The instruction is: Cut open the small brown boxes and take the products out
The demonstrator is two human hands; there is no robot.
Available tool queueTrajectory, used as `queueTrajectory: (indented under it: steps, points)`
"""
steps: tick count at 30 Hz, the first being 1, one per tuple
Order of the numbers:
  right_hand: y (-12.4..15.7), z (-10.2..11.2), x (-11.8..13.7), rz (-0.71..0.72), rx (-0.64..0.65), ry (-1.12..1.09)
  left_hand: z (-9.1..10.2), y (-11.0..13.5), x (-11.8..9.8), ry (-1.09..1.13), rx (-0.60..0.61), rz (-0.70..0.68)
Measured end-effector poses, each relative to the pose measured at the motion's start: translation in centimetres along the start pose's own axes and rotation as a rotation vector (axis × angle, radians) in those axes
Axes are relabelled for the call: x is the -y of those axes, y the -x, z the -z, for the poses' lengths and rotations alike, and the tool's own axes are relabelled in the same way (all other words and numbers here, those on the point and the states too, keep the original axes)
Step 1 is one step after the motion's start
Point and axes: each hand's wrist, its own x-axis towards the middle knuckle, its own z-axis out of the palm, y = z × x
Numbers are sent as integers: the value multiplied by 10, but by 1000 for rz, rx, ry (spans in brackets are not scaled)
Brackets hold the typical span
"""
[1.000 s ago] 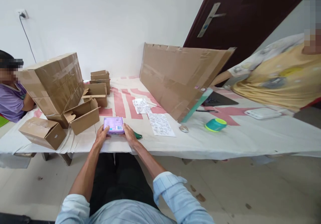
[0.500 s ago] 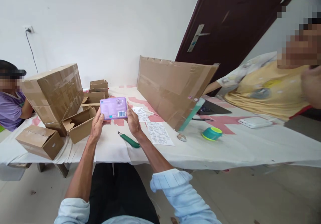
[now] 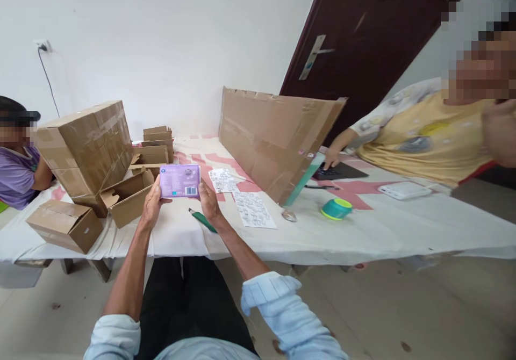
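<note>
A flat purple packet (image 3: 179,181) with a barcode is held up above the table's near edge, between both my hands. My left hand (image 3: 151,207) grips its left end with the fingers curled round it. My right hand (image 3: 209,201) grips its right end the same way. Just under my right hand a green-handled cutter (image 3: 202,221) lies on the white tablecloth (image 3: 363,231). An open small cardboard box (image 3: 129,198) stands directly left of the packet.
A large taped carton (image 3: 86,142) and several small boxes (image 3: 64,224) fill the left of the table. Printed paper sheets (image 3: 253,209), a teal and green lid (image 3: 336,208) and a leaning cardboard panel (image 3: 274,137) lie to the right. One person sits at far left, another at right by a keyboard (image 3: 341,172).
Both hands lifted the purple packet from the table's near edge up into the air, then lowered it slightly and tilted its barcode side toward me. The cutter stayed on the table.
</note>
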Motion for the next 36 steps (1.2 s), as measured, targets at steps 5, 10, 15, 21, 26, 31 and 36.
queueTrajectory:
  steps: [5, 10, 15, 21, 26, 31, 36]
  points:
    - [-1, -4, -30, -2, -88, -5, 15, -4, 28, 11, -4, 123]
    - [-4, -3, -52, -42, -78, -9, 26, -3, 49, -2, -28, 189]
    - [-6, -2, -72, -81, -93, -13, 31, 0, 60, 0, -13, 222]
    - [-4, 0, -83, -98, -63, 20, 34, 0, 74, 1, -34, 271]
    - [-4, -1, -93, -109, -60, 44, 37, 1, 88, -2, -54, 325]
    - [-3, -2, -90, -99, -38, 34, 38, 5, 85, -6, -21, 336]
    - [7, 8, -74, -19, 100, -43, 36, 7, 56, 56, 66, 260]
